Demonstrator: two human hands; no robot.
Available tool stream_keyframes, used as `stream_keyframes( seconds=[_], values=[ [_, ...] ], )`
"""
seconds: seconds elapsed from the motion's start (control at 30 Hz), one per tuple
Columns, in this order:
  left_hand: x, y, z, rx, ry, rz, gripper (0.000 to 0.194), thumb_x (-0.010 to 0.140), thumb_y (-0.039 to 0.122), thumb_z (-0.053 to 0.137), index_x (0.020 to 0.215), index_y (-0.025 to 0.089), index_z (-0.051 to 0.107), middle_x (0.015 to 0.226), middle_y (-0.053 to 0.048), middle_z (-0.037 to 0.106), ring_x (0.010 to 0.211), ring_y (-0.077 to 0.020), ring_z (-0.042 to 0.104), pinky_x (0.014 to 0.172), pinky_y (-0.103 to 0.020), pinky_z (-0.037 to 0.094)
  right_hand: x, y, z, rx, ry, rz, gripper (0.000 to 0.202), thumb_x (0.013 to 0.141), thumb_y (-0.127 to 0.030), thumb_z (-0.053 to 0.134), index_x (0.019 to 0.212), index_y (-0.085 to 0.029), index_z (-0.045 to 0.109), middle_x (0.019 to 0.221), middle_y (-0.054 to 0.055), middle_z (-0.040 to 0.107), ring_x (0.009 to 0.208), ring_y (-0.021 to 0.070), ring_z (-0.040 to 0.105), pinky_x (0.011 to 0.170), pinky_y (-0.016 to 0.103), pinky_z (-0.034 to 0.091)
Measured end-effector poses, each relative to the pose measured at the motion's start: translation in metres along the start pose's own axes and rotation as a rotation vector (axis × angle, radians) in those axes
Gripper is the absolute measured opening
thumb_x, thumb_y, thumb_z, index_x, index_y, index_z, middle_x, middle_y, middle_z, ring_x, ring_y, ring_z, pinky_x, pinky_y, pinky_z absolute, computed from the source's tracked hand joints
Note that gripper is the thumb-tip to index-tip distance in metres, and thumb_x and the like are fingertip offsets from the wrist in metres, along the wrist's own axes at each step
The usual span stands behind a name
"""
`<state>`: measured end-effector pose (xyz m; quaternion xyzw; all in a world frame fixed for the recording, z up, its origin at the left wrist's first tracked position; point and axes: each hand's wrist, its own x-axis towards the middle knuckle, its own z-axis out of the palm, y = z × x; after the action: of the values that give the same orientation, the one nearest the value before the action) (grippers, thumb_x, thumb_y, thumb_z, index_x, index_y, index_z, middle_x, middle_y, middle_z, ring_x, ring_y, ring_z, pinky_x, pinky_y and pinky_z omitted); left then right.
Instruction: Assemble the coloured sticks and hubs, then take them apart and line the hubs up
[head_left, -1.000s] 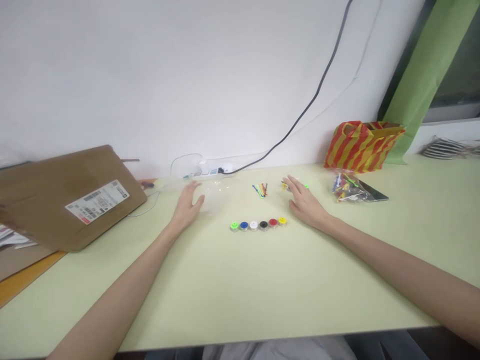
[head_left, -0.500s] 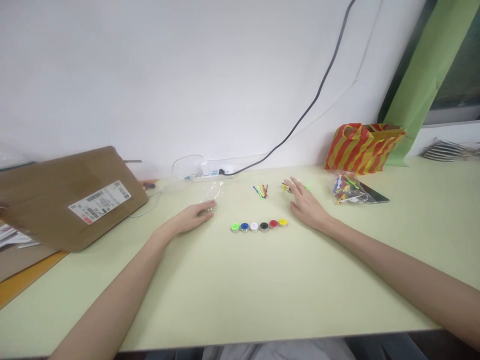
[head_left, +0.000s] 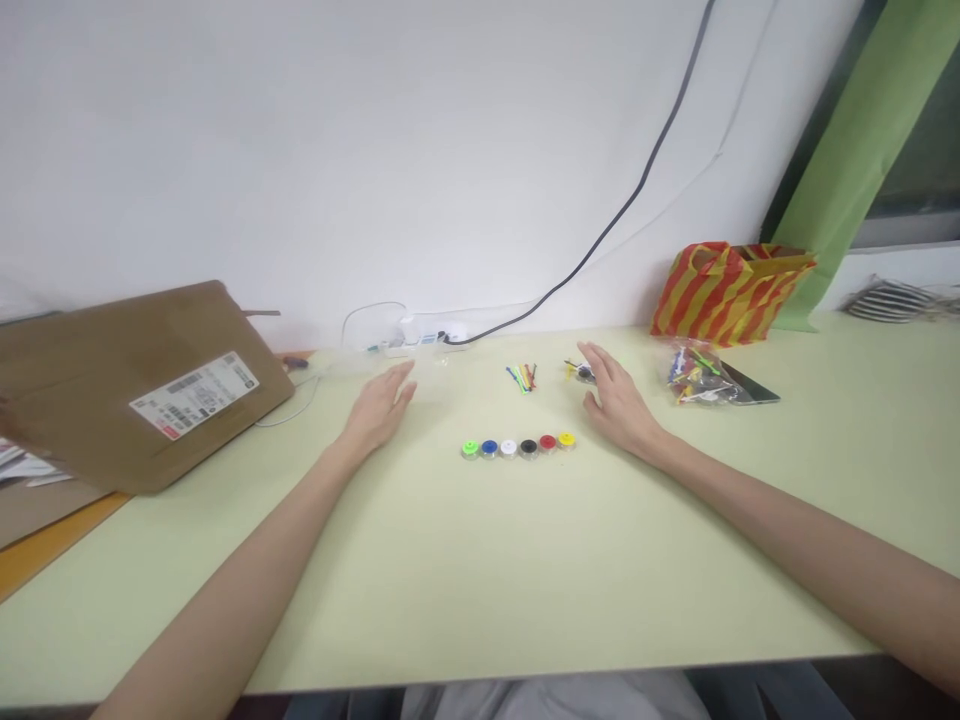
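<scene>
My left hand point(head_left: 377, 405) is over the left part of the table, fingers stretched out and holding nothing. A clear plastic bag point(head_left: 429, 368) lies just beyond its fingertips, hard to make out. My right hand point(head_left: 613, 400) is open with its fingers extended, beside some small black and yellow pieces point(head_left: 581, 371) that it partly covers. Between my hands, a row of small round clear pots with coloured caps runs from a green one point(head_left: 470, 449) through a black one point(head_left: 529, 447) to a yellow one point(head_left: 567, 441). Behind the row lies a bunch of thin coloured sticks point(head_left: 522, 377).
A cardboard mailer point(head_left: 150, 380) leans at the left. A power strip point(head_left: 424, 343) with a black cable point(head_left: 600, 240) sits by the wall. To the right are a bag of coloured parts point(head_left: 697, 374), a dark flat object point(head_left: 752, 386) and a striped bag point(head_left: 731, 292).
My left hand has moved off the clear plastic bag, back and to the left. My right hand has shifted slightly right, uncovering more of the small black pieces.
</scene>
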<state>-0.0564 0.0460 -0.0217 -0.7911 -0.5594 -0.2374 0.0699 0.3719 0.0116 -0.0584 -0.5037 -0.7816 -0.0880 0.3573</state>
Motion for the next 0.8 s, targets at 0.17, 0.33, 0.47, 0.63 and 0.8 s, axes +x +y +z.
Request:
stream_keyframes(
  seconds=[0.17, 0.33, 0.47, 0.63, 0.8],
  values=[
    [0.000, -0.003, 0.013, -0.011, -0.257, -0.020, 0.072, 0.106, 0.062, 0.017, 0.168, 0.024, 0.017, 0.170, -0.008, 0.030, 0.160, -0.0277, 0.020, 0.128, -0.055, 0.014, 0.000, 0.004, 0.001, -0.012, -0.014, 0.002, 0.091, 0.084, -0.011, 0.047, 0.166, -0.025, 0.012, 0.166, 0.014, 0.031, 0.154, 0.0316, 0.031, 0.121, 0.057, 0.038],
    [0.000, -0.007, 0.013, -0.036, -0.403, 0.023, 0.069, 0.106, 0.062, 0.015, 0.161, 0.028, 0.038, 0.169, -0.004, 0.031, 0.158, -0.0263, 0.026, 0.127, -0.054, 0.020, 0.000, 0.003, 0.001, -0.015, -0.024, 0.001, 0.089, 0.084, -0.011, 0.046, 0.166, -0.023, 0.015, 0.166, 0.015, 0.031, 0.154, 0.0315, 0.031, 0.121, 0.056, 0.038],
    [-0.002, -0.004, 0.009, -0.018, -0.422, 0.137, 0.068, 0.105, 0.064, 0.021, 0.160, 0.030, 0.041, 0.169, -0.004, 0.032, 0.156, -0.0251, 0.030, 0.126, -0.049, 0.024, 0.001, 0.003, 0.001, -0.028, -0.027, 0.016, 0.087, 0.084, -0.011, 0.046, 0.165, -0.022, 0.017, 0.166, 0.015, 0.031, 0.154, 0.0313, 0.030, 0.122, 0.056, 0.036],
    [-0.006, 0.011, 0.003, 0.125, -0.384, 0.112, 0.065, 0.105, 0.060, 0.022, 0.155, 0.030, 0.050, 0.165, -0.004, 0.042, 0.149, -0.0296, 0.042, 0.117, -0.050, 0.037, 0.004, 0.015, -0.002, -0.075, -0.023, 0.068, 0.084, 0.084, -0.011, 0.046, 0.164, -0.018, 0.021, 0.166, 0.017, 0.032, 0.154, 0.0316, 0.030, 0.122, 0.055, 0.035],
    [-0.009, 0.024, 0.007, 0.206, -0.348, 0.081, 0.066, 0.106, 0.053, 0.016, 0.163, 0.027, 0.034, 0.160, -0.012, 0.047, 0.145, -0.0337, 0.045, 0.111, -0.055, 0.040, 0.005, 0.034, -0.001, -0.131, -0.130, 0.130, 0.082, 0.085, -0.008, 0.042, 0.164, -0.014, 0.023, 0.165, 0.017, 0.037, 0.153, 0.0288, 0.034, 0.122, 0.051, 0.036]
  ],
)
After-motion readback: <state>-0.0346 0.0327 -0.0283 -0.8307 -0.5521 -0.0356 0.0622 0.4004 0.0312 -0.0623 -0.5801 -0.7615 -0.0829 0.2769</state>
